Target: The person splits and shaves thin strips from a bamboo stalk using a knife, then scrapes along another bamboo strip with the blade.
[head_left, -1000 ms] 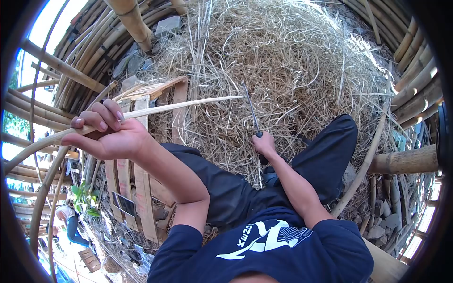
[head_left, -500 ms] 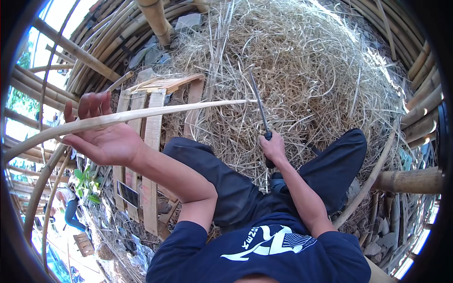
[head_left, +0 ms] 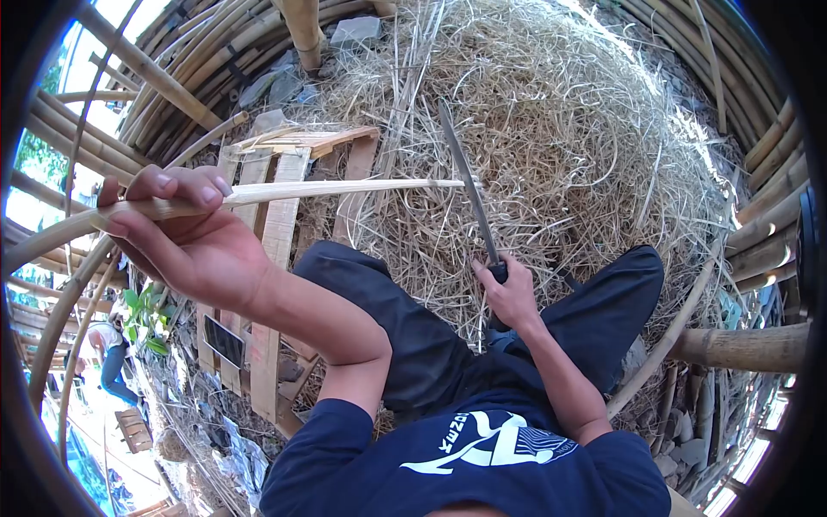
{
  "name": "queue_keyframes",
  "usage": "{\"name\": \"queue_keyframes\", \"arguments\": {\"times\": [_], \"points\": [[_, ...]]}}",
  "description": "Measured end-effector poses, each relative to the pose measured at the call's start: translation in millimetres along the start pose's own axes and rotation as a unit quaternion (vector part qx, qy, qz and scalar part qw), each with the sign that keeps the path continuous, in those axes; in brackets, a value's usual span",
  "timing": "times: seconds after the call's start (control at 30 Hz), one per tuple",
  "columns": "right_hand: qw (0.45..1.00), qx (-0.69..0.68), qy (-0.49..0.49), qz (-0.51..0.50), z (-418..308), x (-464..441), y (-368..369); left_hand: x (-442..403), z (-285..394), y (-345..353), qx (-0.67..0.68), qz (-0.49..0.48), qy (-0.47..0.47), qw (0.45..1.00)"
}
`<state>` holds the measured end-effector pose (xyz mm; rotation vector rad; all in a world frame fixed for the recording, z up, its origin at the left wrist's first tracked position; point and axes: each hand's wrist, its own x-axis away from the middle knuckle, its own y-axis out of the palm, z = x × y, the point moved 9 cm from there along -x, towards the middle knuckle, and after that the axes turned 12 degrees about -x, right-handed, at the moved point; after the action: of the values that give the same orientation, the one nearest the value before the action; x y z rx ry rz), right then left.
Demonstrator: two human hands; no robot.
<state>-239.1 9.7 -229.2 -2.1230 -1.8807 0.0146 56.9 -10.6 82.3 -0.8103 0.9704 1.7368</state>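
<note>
My left hand (head_left: 189, 233) is closed around a long, pale bamboo strip (head_left: 336, 187), which runs out of view past the left edge. The strip's thin right end meets the blade of a machete (head_left: 469, 185). My right hand (head_left: 508, 289) grips the machete by its dark handle, with the blade pointing away from me and slightly left. Beneath the blade lies a thick heap of bamboo shavings (head_left: 551, 129).
A wooden pallet (head_left: 280, 215) stands left of my knees, with a dark flat panel (head_left: 224, 342) by it. Bamboo poles (head_left: 741, 338) rail both sides. A bamboo post (head_left: 301, 34) rises at the back. Another person (head_left: 110, 358) is bent over at far left.
My left hand was spread open under the strip and now has its fingers closed around it. The machete has turned a little, its tip shifting up and left.
</note>
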Motion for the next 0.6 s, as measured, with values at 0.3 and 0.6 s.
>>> {"name": "queue_keyframes", "arguments": {"times": [0.3, 0.6], "points": [[0.984, -0.101, 0.053, -0.138, -48.6, 21.8, 27.0, -8.8, -2.7, 24.1, 0.011, 0.039, 0.010, 0.999], [0.987, -0.018, -0.039, -0.153, -118.7, 28.6, 18.8, -5.5, -6.1, 30.7, 0.015, 0.060, -0.004, 0.998]]}}
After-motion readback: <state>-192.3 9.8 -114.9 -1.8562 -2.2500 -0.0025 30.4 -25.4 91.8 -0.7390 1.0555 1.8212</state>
